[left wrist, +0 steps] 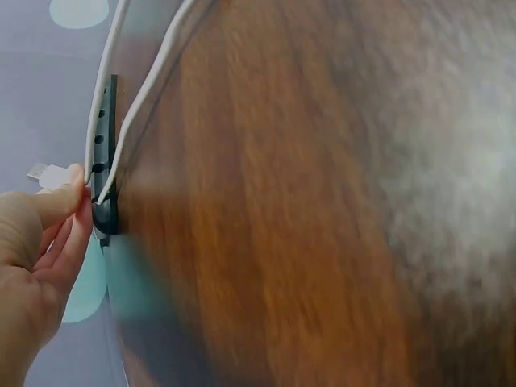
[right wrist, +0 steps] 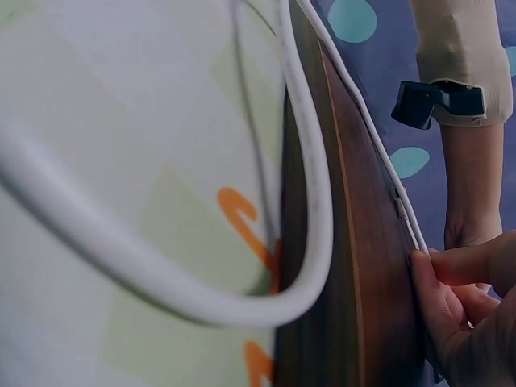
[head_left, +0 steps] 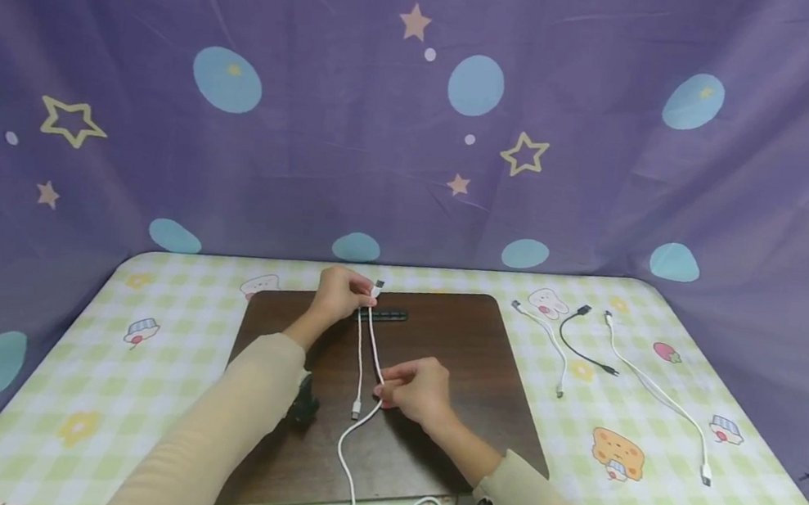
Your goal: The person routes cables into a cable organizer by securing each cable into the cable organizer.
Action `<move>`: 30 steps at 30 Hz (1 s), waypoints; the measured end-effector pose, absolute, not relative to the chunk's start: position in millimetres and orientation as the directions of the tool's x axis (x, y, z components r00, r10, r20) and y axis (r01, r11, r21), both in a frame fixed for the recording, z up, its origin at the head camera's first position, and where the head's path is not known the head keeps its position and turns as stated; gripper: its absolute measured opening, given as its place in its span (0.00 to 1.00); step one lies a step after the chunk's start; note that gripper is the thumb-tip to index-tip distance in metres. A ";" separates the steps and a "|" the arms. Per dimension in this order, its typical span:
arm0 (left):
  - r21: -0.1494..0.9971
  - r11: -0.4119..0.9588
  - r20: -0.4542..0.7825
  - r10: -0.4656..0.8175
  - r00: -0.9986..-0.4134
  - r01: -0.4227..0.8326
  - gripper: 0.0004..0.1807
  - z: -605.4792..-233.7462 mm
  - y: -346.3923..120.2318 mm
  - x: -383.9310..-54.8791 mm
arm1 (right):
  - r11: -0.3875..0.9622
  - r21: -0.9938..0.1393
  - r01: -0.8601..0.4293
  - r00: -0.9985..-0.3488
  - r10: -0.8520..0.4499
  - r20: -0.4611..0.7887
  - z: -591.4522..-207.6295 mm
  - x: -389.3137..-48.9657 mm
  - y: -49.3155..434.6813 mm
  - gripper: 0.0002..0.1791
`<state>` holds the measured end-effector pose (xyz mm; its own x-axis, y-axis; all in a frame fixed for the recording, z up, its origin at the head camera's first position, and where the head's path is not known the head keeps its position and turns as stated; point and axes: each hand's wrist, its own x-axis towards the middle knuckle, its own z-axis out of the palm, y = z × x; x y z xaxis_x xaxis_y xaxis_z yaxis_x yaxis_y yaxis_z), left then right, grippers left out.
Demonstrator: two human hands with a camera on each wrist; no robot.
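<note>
My left hand (head_left: pixel 339 291) pinches a long white USB cable (head_left: pixel 340 446) just below its plug (left wrist: pixel 53 176), at the left end of a black slotted cable holder (head_left: pixel 392 315). Farther down the same cable, my right hand (head_left: pixel 420 390) pinches it between thumb and fingertips, over the dark brown board (head_left: pixel 454 340). From there the cable loops off the board's front edge. A shorter white cable (head_left: pixel 356 408) sits in a slot near the holder's end and hangs down the board, its plug toward me. In the left wrist view, the held cable runs beside the holder's slots.
Right of the board lie a short white cable (head_left: pixel 556 347), a short black cable (head_left: pixel 579 353) and a longer white cable (head_left: pixel 657 386) on the checked tablecloth (head_left: pixel 89 367). A purple curtain (head_left: pixel 309 177) stands behind the table.
</note>
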<state>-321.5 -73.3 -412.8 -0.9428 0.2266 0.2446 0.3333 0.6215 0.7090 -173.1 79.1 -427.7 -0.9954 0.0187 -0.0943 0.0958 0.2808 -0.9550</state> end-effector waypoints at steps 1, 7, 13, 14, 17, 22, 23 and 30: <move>0.696 0.630 0.253 0.236 -0.938 0.345 0.10 -412.9 -73.6 -321.5 | 0.286 -0.954 0.096 -0.995 0.018 -0.094 -427.8 -173.1 79.0 0.10; 0.638 0.664 0.259 0.293 -0.920 0.391 0.09 -413.3 -73.4 -323.0 | 0.310 -0.946 0.093 -0.996 0.018 -0.092 -425.8 -171.9 77.8 0.10; 0.600 0.698 0.242 0.306 -0.921 0.390 0.07 -412.0 -69.0 -323.4 | 0.351 -0.933 0.080 -0.996 -0.002 -0.086 -423.8 -172.2 78.1 0.09; 0.592 0.706 0.241 0.307 -0.921 0.390 0.07 -411.9 -68.3 -323.2 | 0.358 -0.931 0.076 -0.997 -0.004 -0.083 -423.8 -172.7 78.2 0.09; 0.564 0.724 0.246 0.312 -0.918 0.397 0.05 -409.9 -64.7 -322.7 | 0.373 -0.925 0.070 -0.997 -0.005 -0.077 -422.2 -174.0 79.5 0.08; 0.527 0.750 0.243 0.318 -0.916 0.400 0.05 -408.0 -60.2 -322.4 | 0.382 -0.923 0.040 -0.998 -0.032 -0.057 -419.1 -174.3 81.1 0.08; 0.527 0.754 0.234 0.315 -0.920 0.392 0.06 -407.9 -59.9 -322.6 | 0.389 -0.921 0.031 -0.998 -0.039 -0.050 -418.9 -174.2 80.9 0.08; 0.585 0.762 0.142 0.243 -0.960 0.279 0.10 -404.3 -59.6 -323.1 | 0.439 -0.898 -0.032 -0.998 -0.060 0.006 -415.8 -171.6 76.4 0.06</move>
<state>-323.1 -59.6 -404.3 -0.9596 0.2433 0.1416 0.2794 0.7617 0.5846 -171.6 76.4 -415.8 -0.9982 -0.0602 0.0057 -0.0316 0.4390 -0.8979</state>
